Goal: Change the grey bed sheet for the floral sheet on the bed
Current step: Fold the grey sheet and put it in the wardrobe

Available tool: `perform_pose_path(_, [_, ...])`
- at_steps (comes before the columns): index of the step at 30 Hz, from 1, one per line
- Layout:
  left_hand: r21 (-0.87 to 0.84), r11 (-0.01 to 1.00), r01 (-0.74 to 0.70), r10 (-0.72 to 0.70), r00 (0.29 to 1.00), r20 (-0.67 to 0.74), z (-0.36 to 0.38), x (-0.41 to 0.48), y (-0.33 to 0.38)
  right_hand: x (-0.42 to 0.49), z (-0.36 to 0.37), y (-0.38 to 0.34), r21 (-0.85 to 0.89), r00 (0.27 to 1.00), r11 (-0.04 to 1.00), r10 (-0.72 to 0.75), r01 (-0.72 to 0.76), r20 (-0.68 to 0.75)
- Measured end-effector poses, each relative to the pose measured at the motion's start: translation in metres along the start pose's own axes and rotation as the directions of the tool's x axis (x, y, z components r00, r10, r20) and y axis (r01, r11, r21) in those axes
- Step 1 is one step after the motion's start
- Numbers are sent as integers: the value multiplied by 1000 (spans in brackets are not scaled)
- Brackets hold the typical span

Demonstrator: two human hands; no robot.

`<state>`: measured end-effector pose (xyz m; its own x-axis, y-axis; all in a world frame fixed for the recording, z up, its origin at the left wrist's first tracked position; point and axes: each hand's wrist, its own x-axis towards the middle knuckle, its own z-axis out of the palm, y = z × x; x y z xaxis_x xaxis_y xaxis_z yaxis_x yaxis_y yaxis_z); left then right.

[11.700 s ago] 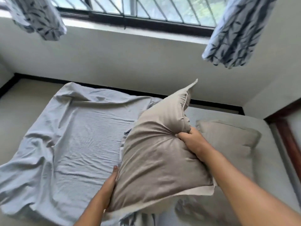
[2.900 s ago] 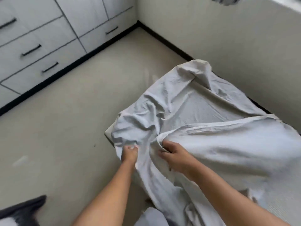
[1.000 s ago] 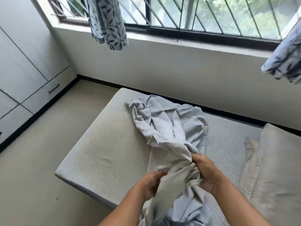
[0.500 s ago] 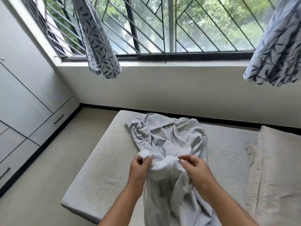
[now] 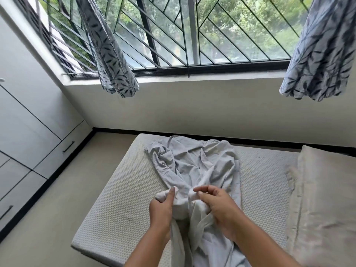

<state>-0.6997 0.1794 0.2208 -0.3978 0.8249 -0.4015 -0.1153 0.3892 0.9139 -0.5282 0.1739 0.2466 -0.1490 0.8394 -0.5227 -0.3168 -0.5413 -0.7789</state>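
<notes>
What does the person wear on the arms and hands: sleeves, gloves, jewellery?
Nothing visible. The left forearm and right forearm are bare to the frame edge, no sleeve. The left hand and right hand have no gloves, rings, watch or bracelet.

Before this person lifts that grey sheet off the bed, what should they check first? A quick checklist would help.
1. Grey sheet free of the mattress corners: ok, it lies bunched mid-bed with bare mattress around it.
2. Left hand has a hold: ok, it grips a fold.
3. Right hand has a hold: ok, its fingers curl on the cloth.
4. Sheet fully gathered: not ok, its far end lies loose towards the wall.
5. Pillow clear of the sheet: ok, it lies apart at the right.
6. Floral sheet within reach: cannot tell, it is not in view.
</notes>
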Motion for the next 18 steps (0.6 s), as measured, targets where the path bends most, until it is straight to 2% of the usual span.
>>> perform_pose_path(2, [-29, 997, -78, 79, 997, 13, 6, -8, 7, 0, 0, -1, 25, 998, 998, 62, -62, 33])
perform_pose_path(4, [-26, 989, -143, 145, 984, 102, 12, -14, 11, 0, 1, -3, 114, 990, 986, 114, -123, 82])
perform_pose_path(7, [98, 949, -301, 269, 929, 252, 17, -23, 4, 5, -1, -5, 229, 978, 957, 150, -181, 144])
perform_pose_path(11, [217, 857, -467, 394, 866, 308, 16, -32, 0, 11, -4, -6, 273, 975, 938, 187, -213, 116])
perform_pose_path(14, [284, 824, -491, 418, 864, 282, 12, -36, -6, 10, -7, -9, 375, 979, 905, 185, -202, 82])
perform_pose_path(18, [304, 835, -458, 389, 883, 261, 12, -45, -13, 11, -7, -10, 473, 978, 856, 195, -207, 74])
